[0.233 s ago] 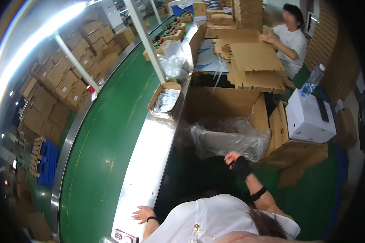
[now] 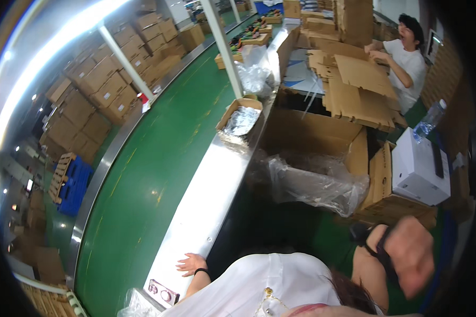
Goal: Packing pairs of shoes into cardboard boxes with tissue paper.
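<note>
My left hand (image 2: 192, 264) rests on the shiny metal ledge (image 2: 188, 222) beside the green conveyor belt, fingers spread and nothing in it. A dark band circles that wrist. At the lower right my right arm is bent up close, with black wraps on it. My right hand (image 2: 410, 254) is smeared by motion, so its fingers cannot be made out. It appears nearest the open carton (image 2: 314, 124) with a clear plastic liner (image 2: 317, 182) spilling over its front, and the brown box beside that. Near my left hand, a small control panel (image 2: 163, 292) is set in the ledge.
A small carton of silvery packets (image 2: 241, 121) stands farther along the ledge, by a white post. Flattened cardboard (image 2: 362, 87) is piled beyond the open carton, where a co-worker (image 2: 407, 63) stands. A white box (image 2: 420, 166) holds up a water bottle (image 2: 430, 120). Stacked cartons line the left.
My right arm has swung from beside the plastic liner to the right and closer to me. My left hand stays on the ledge. The whole view has shifted, moving the surroundings rightward.
</note>
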### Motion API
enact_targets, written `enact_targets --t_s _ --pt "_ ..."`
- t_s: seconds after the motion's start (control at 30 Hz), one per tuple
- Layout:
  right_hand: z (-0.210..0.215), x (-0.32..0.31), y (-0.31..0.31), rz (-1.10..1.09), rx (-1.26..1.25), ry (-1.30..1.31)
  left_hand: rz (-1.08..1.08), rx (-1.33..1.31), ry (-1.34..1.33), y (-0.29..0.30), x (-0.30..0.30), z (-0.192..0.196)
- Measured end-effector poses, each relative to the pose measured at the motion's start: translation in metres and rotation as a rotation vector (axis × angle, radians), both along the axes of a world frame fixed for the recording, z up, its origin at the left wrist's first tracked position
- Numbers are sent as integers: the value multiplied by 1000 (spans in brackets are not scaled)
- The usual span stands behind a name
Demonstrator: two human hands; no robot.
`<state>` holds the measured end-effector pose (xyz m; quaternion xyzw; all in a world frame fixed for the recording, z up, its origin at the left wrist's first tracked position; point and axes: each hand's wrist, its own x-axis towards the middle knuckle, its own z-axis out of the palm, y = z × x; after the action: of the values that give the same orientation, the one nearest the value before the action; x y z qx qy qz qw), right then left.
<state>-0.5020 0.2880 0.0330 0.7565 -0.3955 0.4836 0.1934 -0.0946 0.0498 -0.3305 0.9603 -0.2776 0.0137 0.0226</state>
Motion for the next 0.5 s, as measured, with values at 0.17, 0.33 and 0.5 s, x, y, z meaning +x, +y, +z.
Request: enact_targets --t_s 0.17,0.33,0.5 --pt "48 37 12 367 -12 22 34 -15 -10 11 5 9" --pt "65 31 1 421 41 5 3 -28 16 5 -4 13" --pt "72 28 6 441 83 -10 -22 -71 55 8 7 -3"
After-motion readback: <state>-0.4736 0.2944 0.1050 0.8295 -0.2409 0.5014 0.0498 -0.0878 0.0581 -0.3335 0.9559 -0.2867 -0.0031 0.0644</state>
